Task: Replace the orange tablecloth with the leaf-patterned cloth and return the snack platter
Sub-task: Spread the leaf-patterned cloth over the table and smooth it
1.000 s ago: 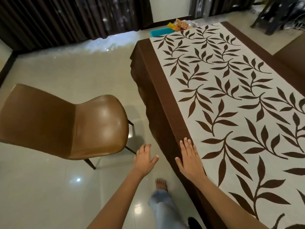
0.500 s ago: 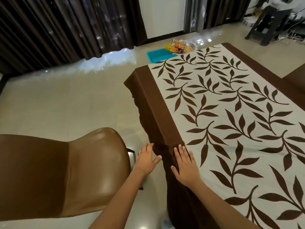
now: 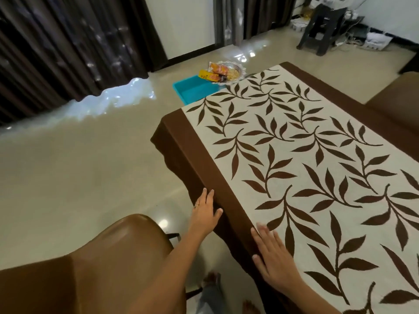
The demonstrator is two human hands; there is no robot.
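Glossy tiles point(image 3: 90, 177) flank leaf-patterned cloth point(image 3: 294, 155), left hand point(image 3: 204, 215), right hand point(image 3: 275, 264) pressing with straight fingers point(image 3: 264, 234).

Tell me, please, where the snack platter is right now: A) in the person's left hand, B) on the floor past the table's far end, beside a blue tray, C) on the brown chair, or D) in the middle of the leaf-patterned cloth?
B: the snack platter sits on the floor beyond the leaf-patterned cloth, next to the blue tray; the left hand and right hand hold nothing.
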